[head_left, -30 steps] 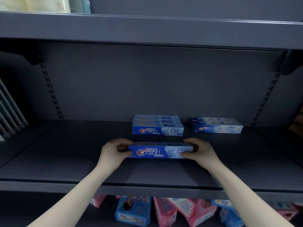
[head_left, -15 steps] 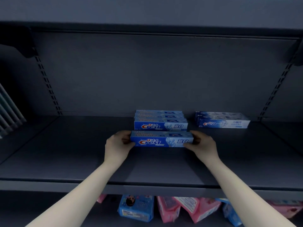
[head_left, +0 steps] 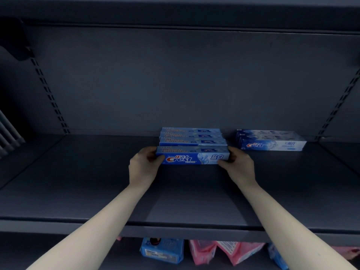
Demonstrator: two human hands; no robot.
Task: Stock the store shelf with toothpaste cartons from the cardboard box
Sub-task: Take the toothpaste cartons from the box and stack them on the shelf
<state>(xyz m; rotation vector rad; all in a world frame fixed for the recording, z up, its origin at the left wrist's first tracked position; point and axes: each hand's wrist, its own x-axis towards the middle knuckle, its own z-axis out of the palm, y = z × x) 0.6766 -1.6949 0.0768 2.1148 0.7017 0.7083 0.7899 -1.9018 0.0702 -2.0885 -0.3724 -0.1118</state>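
A blue Crest toothpaste carton [head_left: 192,155] lies lengthwise on the dark grey shelf [head_left: 97,182], held at both ends. My left hand [head_left: 143,165] grips its left end and my right hand [head_left: 238,165] grips its right end. Directly behind it, touching or nearly so, sits a row of matching blue cartons [head_left: 191,136] running back toward the rear panel. To the right stands a separate group of paler white-blue Crest cartons [head_left: 270,140]. The cardboard box is out of view.
The shelf's front lip [head_left: 175,228] runs across the lower frame. Below it, blue [head_left: 161,250] and pink packets [head_left: 220,250] fill the lower shelf. An upper shelf [head_left: 175,10] overhangs. Slotted uprights [head_left: 50,94] flank the back panel, and a wire rack [head_left: 8,135] sits at the far left.
Both hands have pushed the held carton back across the shelf until it sits against the front of the blue row. The view has tilted slightly downward.
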